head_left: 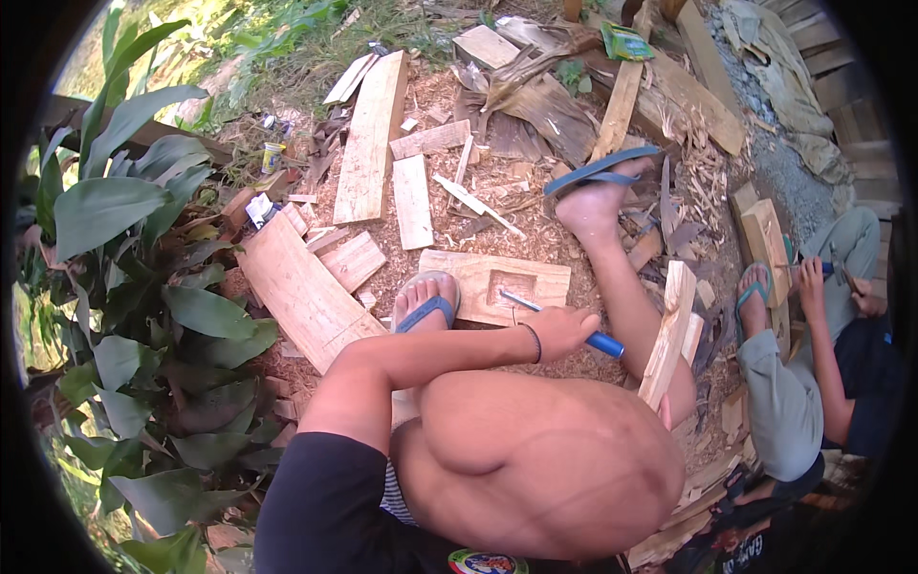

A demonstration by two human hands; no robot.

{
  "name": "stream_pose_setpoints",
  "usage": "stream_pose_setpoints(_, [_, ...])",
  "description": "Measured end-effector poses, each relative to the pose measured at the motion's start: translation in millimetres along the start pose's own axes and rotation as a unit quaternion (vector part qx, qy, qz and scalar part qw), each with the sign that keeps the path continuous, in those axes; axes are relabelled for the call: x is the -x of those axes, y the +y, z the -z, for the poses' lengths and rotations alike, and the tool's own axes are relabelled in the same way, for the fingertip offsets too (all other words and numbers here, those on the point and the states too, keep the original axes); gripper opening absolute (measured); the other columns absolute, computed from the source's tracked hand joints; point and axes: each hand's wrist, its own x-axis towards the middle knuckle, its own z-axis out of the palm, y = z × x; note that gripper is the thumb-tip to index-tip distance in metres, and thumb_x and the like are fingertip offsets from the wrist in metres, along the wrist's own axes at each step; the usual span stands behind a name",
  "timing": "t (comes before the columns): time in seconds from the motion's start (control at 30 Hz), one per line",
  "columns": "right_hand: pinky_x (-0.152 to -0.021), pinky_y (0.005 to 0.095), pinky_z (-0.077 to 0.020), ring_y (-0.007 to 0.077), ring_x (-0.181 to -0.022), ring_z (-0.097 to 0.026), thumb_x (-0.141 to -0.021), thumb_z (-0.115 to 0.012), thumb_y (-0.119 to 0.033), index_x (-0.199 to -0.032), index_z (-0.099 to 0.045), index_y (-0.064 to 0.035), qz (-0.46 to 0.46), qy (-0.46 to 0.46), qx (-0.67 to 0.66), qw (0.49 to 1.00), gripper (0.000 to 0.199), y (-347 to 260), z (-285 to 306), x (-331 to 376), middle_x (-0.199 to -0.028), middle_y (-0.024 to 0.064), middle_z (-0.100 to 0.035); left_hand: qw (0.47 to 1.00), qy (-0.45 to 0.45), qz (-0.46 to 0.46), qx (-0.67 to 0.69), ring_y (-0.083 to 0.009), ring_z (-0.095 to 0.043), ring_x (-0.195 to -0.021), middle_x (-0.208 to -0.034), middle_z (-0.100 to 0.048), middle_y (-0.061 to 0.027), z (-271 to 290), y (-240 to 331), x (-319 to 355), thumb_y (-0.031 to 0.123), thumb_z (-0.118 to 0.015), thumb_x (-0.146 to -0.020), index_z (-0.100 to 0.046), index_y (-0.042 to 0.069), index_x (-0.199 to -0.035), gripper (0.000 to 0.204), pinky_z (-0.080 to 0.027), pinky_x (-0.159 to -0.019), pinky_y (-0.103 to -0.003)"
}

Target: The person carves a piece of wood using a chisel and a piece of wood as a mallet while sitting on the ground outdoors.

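My left hand [562, 333] is closed round a chisel with a blue handle [604, 343]. The thin metal blade slants down to the left, its tip at a square recess cut into a flat wooden block [548, 284]. This block lies on the ground beside my sandalled foot [426, 302]. To the right, an upright piece of wood [666, 330] rises beyond my bent knee. Only the fingers of my right hand [665, 411] show at its lower end, gripping it; my knee hides the rest of that hand.
Boards [373, 134], offcuts and shavings cover the ground ahead. A long board [301, 287] lies left of my foot, near leafy plants [124, 210]. My other foot [598, 196] stretches forward. At right, another person [813, 354] works with a blue-handled tool on a wooden block [768, 244].
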Motion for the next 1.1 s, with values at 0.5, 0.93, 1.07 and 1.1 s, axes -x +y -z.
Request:
stream_pose_setpoints(0.5, [-0.091,0.0345,-0.0460,0.0254,-0.111,-0.054,-0.086,-0.063,-0.013,-0.155,-0.025,0.0005,-0.017,-0.008,-0.031,0.999,0.080,9.7,-31.5,-37.2,-0.142,0.0185,-0.044,0.995,-0.053,-0.031,0.073,-0.0392,-0.068,-0.078,-0.086,-0.066,-0.0176,-0.3,-6.5,-15.8,0.038,-0.061,-0.094,-0.052,0.006,-0.103,0.035,-0.054,-0.067,-0.051])
stream_pose_setpoints(0.93, [-0.086,0.0342,-0.0463,0.0245,-0.105,-0.054,-0.087,-0.062,-0.017,-0.155,-0.023,-0.0010,-0.007,-0.024,-0.060,0.998,0.080,10.5,-45.4,-57.1,-0.140,0.0184,-0.045,0.988,0.080,-0.133,-0.019,-0.0294,-0.062,-0.092,-0.092,-0.064,-0.0106,-14.9,-20.1,-22.1,0.046,-0.070,-0.084,-0.059,0.005,-0.091,0.043,-0.049,-0.082,-0.040])
stream_pose_setpoints(1.07, [-0.085,0.0341,-0.0464,0.0242,-0.103,-0.054,-0.087,-0.062,-0.018,-0.155,-0.023,-0.0015,-0.007,-0.023,-0.062,0.998,0.080,10.8,-46.2,-58.5,-0.140,0.0183,-0.045,0.990,0.074,-0.117,-0.004,-0.0309,-0.064,-0.091,-0.091,-0.066,-0.0122,-17.9,-16.9,-26.6,0.047,-0.070,-0.085,-0.060,0.004,-0.091,0.044,-0.049,-0.084,-0.041])
stream_pose_setpoints(1.1, [-0.084,0.0340,-0.0464,0.0242,-0.103,-0.054,-0.087,-0.062,-0.018,-0.155,-0.023,-0.0016,-0.007,-0.023,-0.062,0.998,0.080,10.8,-46.6,-58.9,-0.140,0.0183,-0.045,0.990,0.079,-0.116,-0.009,-0.0302,-0.063,-0.090,-0.090,-0.065,-0.0116,-20.0,-17.5,-26.6,0.047,-0.069,-0.085,-0.059,0.005,-0.090,0.044,-0.048,-0.083,-0.041])
